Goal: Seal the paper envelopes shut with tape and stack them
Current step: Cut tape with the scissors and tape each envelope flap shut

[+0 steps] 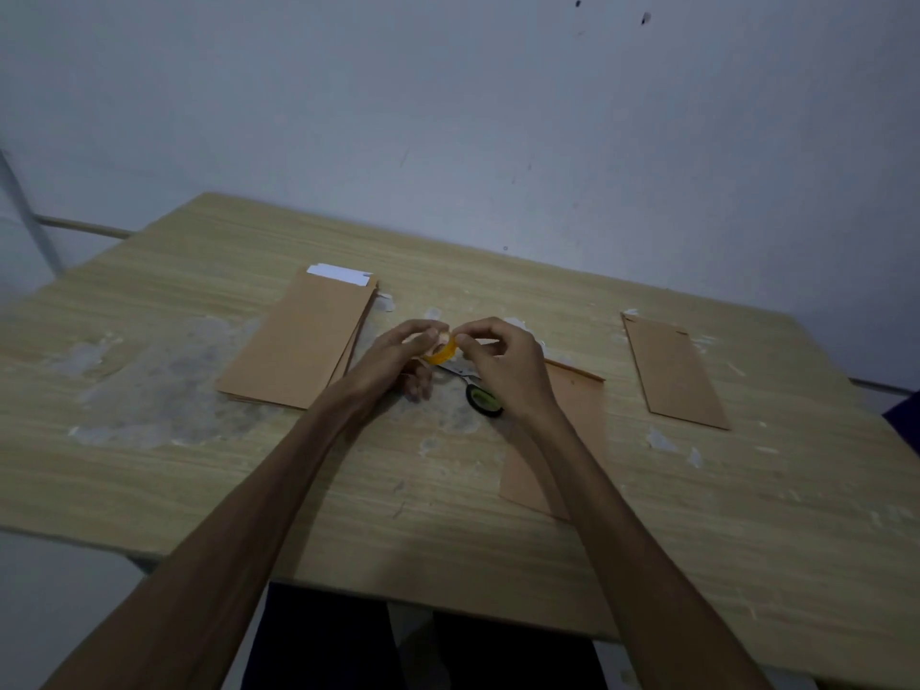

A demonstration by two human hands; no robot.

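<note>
Both my hands meet above the middle of the table. My left hand (pixel 398 353) grips a small yellow roll of tape (pixel 442 352). My right hand (pixel 503 368) pinches at the roll's edge with thumb and fingertips. A stack of brown paper envelopes (pixel 298 341) lies to the left, with a white slip (pixel 338 272) showing at its far end. One brown envelope (pixel 577 440) lies under my right forearm. Another single envelope (pixel 674 371) lies further right.
Scissors (pixel 480 395) with black and green handles lie on the wooden table (pixel 199 465) just below my hands. Worn pale patches and scraps of old tape mark the tabletop. A grey wall stands behind the table's far edge.
</note>
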